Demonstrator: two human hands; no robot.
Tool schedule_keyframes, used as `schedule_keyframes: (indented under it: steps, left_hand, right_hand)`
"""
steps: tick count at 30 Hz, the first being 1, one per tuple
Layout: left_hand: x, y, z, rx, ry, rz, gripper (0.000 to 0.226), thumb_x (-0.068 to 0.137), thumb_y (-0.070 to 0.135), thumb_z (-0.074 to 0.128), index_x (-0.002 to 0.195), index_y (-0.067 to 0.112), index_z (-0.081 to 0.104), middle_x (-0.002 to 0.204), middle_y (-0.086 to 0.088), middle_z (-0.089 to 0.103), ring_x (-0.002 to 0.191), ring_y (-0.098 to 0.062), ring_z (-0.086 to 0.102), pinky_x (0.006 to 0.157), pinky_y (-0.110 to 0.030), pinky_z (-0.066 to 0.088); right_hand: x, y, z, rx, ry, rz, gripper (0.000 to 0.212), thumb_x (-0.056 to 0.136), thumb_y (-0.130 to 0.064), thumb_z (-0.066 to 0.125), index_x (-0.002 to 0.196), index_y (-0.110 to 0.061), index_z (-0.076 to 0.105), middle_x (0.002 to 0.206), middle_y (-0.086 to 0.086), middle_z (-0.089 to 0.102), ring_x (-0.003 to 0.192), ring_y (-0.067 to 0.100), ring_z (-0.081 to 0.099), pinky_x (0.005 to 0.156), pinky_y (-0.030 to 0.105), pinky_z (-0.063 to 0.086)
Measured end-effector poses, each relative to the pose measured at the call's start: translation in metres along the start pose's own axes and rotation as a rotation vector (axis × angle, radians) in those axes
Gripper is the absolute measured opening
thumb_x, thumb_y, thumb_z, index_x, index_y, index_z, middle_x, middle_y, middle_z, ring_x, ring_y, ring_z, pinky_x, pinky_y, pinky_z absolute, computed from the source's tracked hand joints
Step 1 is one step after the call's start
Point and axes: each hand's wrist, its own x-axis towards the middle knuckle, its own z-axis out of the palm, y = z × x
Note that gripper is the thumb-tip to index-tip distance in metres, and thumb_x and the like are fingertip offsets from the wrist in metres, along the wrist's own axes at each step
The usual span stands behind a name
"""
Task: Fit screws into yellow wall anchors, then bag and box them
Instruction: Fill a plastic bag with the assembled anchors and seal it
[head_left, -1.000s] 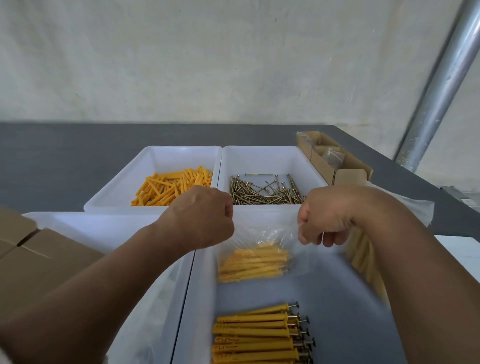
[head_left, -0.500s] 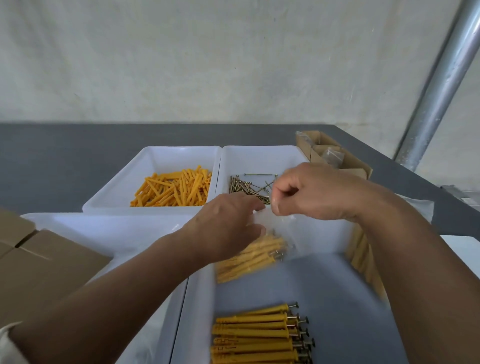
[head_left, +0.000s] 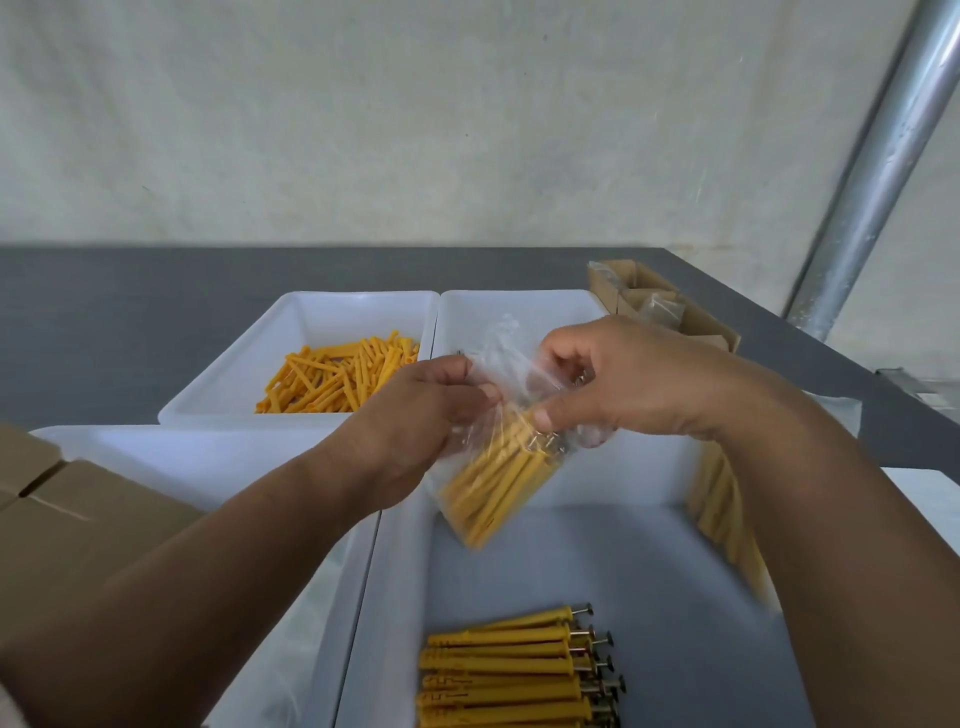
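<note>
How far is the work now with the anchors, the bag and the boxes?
Done: a row of anchors with screws fitted lies in the near white bin. In hand: the left hand and right hand pinch the top of a clear bag filled with fitted anchors, above that bin. Left: this bag is not yet in a cardboard box, and loose yellow anchors wait in the far bin.

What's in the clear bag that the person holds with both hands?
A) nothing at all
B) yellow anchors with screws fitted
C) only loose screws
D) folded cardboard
B: the clear bag, pinched by the left hand and the right hand, shows a bundle of yellow anchors with metal screw heads at their upper ends.
</note>
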Motion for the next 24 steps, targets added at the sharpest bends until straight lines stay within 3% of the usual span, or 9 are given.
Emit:
schedule_keyframes:
  steps: [3, 5, 7, 9, 13, 16, 18, 20, 24]
  left_hand:
    - [0.002, 0.0, -0.005, -0.031, -0.017, -0.055, 0.036, 0.092, -0.001, 0.054, 0.072, 0.021, 0.073, 0.082, -0.005, 0.071, 0.075, -0.015, 0.065, 0.071, -0.031, 0.057]
    - [0.001, -0.001, -0.006, 0.059, -0.054, -0.088, 0.024, 0.089, -0.004, 0.055, 0.087, 0.01, 0.074, 0.088, -0.011, 0.069, 0.082, -0.019, 0.063, 0.087, -0.04, 0.055]
    - [-0.001, -0.002, -0.004, 0.17, -0.091, -0.118, 0.02, 0.085, -0.006, 0.058, 0.099, 0.002, 0.071, 0.095, -0.017, 0.069, 0.086, -0.021, 0.06, 0.091, -0.043, 0.052]
    - [-0.002, -0.002, -0.001, 0.207, -0.071, -0.139, 0.024, 0.083, -0.008, 0.063, 0.102, 0.005, 0.071, 0.103, -0.018, 0.071, 0.091, -0.024, 0.064, 0.096, -0.048, 0.051]
    - [-0.002, 0.0, -0.005, 0.154, -0.043, -0.155, 0.035, 0.081, -0.01, 0.061, 0.105, 0.013, 0.073, 0.104, -0.008, 0.074, 0.107, -0.029, 0.067, 0.098, -0.052, 0.051]
    - [-0.001, 0.0, -0.007, 0.133, -0.037, -0.178, 0.038, 0.08, -0.013, 0.056, 0.104, 0.011, 0.073, 0.1, -0.01, 0.075, 0.1, -0.028, 0.069, 0.094, -0.051, 0.053]
    - [-0.001, 0.0, -0.006, 0.137, -0.028, -0.189, 0.036, 0.081, -0.013, 0.056, 0.105, 0.01, 0.071, 0.098, -0.011, 0.075, 0.098, -0.029, 0.069, 0.094, -0.051, 0.053]
    - [0.0, 0.0, -0.005, 0.138, -0.022, -0.193, 0.034, 0.082, -0.012, 0.056, 0.105, 0.008, 0.071, 0.1, -0.012, 0.074, 0.098, -0.031, 0.068, 0.095, -0.051, 0.053]
    - [0.001, 0.0, -0.006, 0.148, -0.029, -0.193, 0.033, 0.083, -0.01, 0.055, 0.104, 0.009, 0.072, 0.096, -0.011, 0.074, 0.088, -0.026, 0.066, 0.096, -0.05, 0.052]
  right_hand:
    - [0.0, -0.002, -0.001, -0.036, 0.093, -0.063, 0.017, 0.075, -0.037, 0.081, 0.08, -0.024, 0.07, 0.07, -0.006, 0.067, 0.064, 0.013, 0.06, 0.065, 0.032, 0.047]
    - [0.002, -0.001, 0.002, -0.009, 0.087, -0.047, 0.017, 0.074, -0.036, 0.081, 0.084, -0.026, 0.073, 0.072, -0.008, 0.067, 0.064, 0.007, 0.059, 0.067, 0.031, 0.049]
    - [0.004, 0.0, 0.008, -0.051, 0.019, -0.013, 0.015, 0.073, -0.035, 0.081, 0.085, -0.031, 0.073, 0.074, -0.014, 0.069, 0.072, 0.004, 0.064, 0.072, 0.031, 0.053]
    - [0.007, 0.001, 0.014, -0.114, -0.003, -0.005, 0.012, 0.076, -0.03, 0.079, 0.083, -0.036, 0.07, 0.079, -0.016, 0.07, 0.076, 0.003, 0.065, 0.069, 0.029, 0.054]
    - [0.009, 0.002, 0.01, -0.013, 0.123, -0.041, 0.024, 0.083, -0.015, 0.071, 0.084, -0.039, 0.074, 0.075, -0.017, 0.07, 0.069, 0.005, 0.065, 0.068, 0.03, 0.055]
    - [0.008, 0.001, 0.011, 0.013, 0.075, -0.034, 0.018, 0.085, -0.032, 0.071, 0.098, -0.044, 0.069, 0.079, -0.018, 0.068, 0.075, 0.004, 0.064, 0.072, 0.028, 0.053]
    - [0.006, 0.001, 0.012, -0.062, 0.015, -0.006, 0.031, 0.079, -0.053, 0.07, 0.108, -0.049, 0.059, 0.093, -0.021, 0.062, 0.085, 0.001, 0.06, 0.077, 0.03, 0.05]
    - [0.003, -0.002, 0.009, -0.09, 0.033, -0.006, 0.037, 0.071, -0.064, 0.069, 0.101, -0.048, 0.053, 0.1, -0.023, 0.057, 0.09, -0.003, 0.056, 0.078, 0.03, 0.048]
    - [-0.002, -0.006, 0.006, -0.195, 0.028, -0.013, 0.04, 0.062, -0.068, 0.073, 0.087, -0.042, 0.056, 0.087, -0.022, 0.053, 0.083, -0.005, 0.05, 0.065, 0.027, 0.039]
